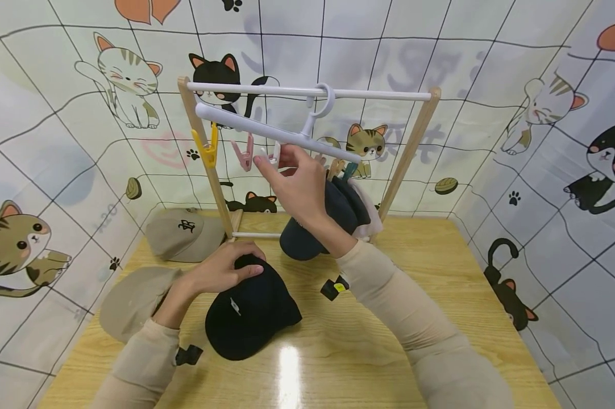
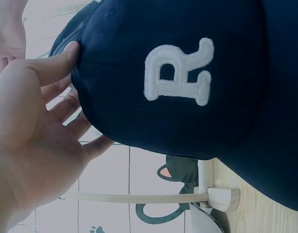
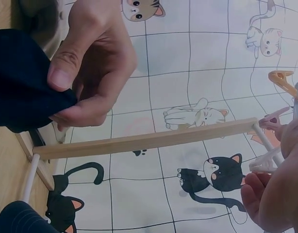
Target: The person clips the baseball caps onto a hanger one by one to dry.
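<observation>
My left hand (image 1: 223, 270) pinches the edge of a black baseball cap (image 1: 251, 312) between thumb and fingers, above the table. A white raised letter R (image 2: 178, 73) shows on the cap's front in the left wrist view. Up at the hanger, my right hand (image 1: 302, 182) pinches a white clothespin (image 1: 274, 152) that hangs from the lavender hanger (image 1: 256, 128). Left of it dangle a pink clothespin (image 1: 243, 153) and a yellow clothespin (image 1: 207, 147), both holding nothing. Right of my hand, a dark navy cap (image 1: 299, 236) and other caps hang from clips, partly hidden by my arm.
The hanger hooks over the white top bar (image 1: 379, 94) of a wooden-sided rack (image 1: 410, 153) and tilts down to the right. Two beige caps lie at the left: one with dark lettering (image 1: 182, 236) at the back, one plain (image 1: 133, 301) nearer. A cat-print cloth surrounds the wooden table (image 1: 410, 295).
</observation>
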`<state>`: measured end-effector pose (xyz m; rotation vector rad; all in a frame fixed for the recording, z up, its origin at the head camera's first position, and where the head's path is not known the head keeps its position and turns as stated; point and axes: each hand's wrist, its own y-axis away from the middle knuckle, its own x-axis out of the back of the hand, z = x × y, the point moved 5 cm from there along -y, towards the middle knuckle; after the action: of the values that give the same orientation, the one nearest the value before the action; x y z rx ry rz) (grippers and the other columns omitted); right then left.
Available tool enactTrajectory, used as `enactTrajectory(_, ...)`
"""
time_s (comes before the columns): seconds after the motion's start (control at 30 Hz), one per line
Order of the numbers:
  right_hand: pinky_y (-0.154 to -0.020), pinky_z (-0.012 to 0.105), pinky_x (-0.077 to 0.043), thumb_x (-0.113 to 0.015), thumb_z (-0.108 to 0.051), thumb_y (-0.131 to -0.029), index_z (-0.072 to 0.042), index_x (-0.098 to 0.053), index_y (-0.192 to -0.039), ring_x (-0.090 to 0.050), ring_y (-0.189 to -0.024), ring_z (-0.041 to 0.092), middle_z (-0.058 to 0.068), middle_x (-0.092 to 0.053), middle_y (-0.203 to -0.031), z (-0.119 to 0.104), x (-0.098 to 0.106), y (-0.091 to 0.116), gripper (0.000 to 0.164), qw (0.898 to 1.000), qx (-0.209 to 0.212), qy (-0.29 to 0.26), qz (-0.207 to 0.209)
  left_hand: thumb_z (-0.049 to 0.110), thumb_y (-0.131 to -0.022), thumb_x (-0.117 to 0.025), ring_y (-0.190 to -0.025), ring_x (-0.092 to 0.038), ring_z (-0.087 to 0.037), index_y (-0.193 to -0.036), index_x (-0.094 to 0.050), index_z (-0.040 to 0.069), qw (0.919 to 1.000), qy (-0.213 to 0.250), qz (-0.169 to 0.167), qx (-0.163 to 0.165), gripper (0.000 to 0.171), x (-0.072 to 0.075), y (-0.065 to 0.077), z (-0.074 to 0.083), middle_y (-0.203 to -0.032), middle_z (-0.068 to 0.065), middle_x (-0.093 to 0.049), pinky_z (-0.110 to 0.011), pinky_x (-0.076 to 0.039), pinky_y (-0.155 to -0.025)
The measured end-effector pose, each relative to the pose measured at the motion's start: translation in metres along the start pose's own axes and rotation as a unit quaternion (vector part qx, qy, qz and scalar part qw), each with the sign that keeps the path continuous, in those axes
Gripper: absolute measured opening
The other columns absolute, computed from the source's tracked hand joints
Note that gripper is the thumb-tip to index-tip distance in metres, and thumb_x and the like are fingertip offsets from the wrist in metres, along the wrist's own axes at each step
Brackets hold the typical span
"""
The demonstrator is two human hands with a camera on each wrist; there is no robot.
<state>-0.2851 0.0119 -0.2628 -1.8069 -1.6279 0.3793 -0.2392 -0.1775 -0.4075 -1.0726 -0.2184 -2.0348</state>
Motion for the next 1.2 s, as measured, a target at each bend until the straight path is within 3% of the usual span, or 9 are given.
enactTrajectory(0.23,-0.082,0.029,-0.060,-0.086,-0.030,-0.102,0.000,-0.078,-0.117,-0.080,-0.091,0.027,0.016,-0.085,-0.101,-0.003,0.002,-0.001,0.035,1.000,-0.006,0.020,0.015,0.015,-0.107,-0.079,-0.110,-0.075,-0.016,-0.118,-0.081,0.016,0.9989,0.020,0.037,-0.019,0.012,0.002,-0.006,0.000,-0.116,0.003,-0.080,-0.047,-0.061,-0.103)
enactTrajectory(0.53,-0.079,0.030,-0.058,-0.086,-0.034,-0.102,-0.001,-0.081,-0.108,-0.082,-0.088,0.024,0.015,-0.086,-0.095,-0.005,0.006,-0.006,0.033,0.999,-0.009,0.028,0.019,0.012,-0.101,-0.086,-0.109,-0.076,-0.012,-0.118,-0.085,0.018,0.9953,0.046,0.068,-0.051,0.018,0.009,-0.013,0.004,-0.113,0.003,-0.084,-0.035,-0.063,-0.099)
enactTrajectory(0.87,-0.076,0.028,-0.054,-0.084,-0.033,-0.103,-0.006,-0.087,-0.102,-0.080,-0.086,0.021,0.011,-0.085,-0.091,-0.009,0.012,-0.010,0.027,0.999,0.001,0.032,-0.002,0.008,-0.098,-0.087,-0.112,-0.077,-0.012,-0.119,-0.086,0.016,0.9931,0.075,0.078,-0.046,0.023,0.017,-0.024,0.009,-0.115,0.000,-0.086,-0.030,-0.062,-0.101)
enactTrajectory(1.2,-0.071,0.023,-0.058,-0.086,-0.030,-0.102,-0.001,-0.085,-0.121,-0.087,-0.094,0.025,0.015,-0.088,-0.103,-0.003,0.016,-0.007,0.034,0.999,-0.046,-0.005,-0.013,0.007,-0.100,-0.084,-0.116,-0.079,-0.016,-0.123,-0.086,0.014,0.9913,0.080,0.096,-0.040,0.024,0.021,-0.031,0.014,-0.121,-0.005,-0.086,-0.039,-0.063,-0.105)
